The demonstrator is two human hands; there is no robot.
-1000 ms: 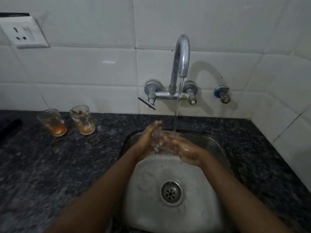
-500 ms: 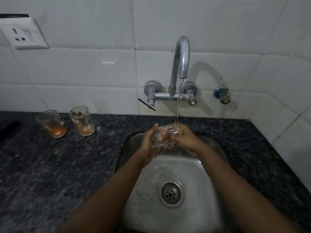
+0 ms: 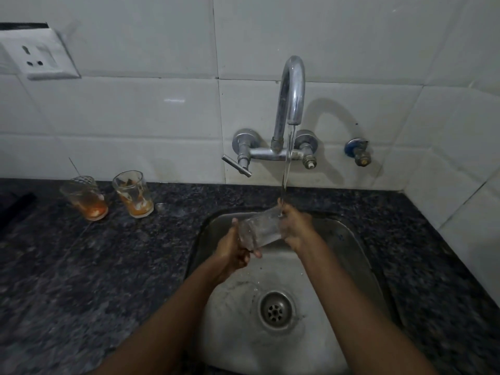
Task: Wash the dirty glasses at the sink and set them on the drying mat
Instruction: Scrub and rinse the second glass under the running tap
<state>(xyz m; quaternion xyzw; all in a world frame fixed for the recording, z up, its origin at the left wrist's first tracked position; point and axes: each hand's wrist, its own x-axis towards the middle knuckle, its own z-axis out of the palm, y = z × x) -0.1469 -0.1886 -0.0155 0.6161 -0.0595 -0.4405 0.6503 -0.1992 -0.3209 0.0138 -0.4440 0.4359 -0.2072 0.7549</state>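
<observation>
I grip one clear glass over the sink, my left hand curled round its base and my right hand at its rim under the running tap. It lies almost sideways, long axis left-right, mouth toward the stream. Two dirty glasses wait on the table; no drying mat shows.

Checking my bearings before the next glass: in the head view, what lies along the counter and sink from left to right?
Patterned dirty glass → second dirty glass → left hand → clear glass under the water stream → right hand, over the sink.
</observation>
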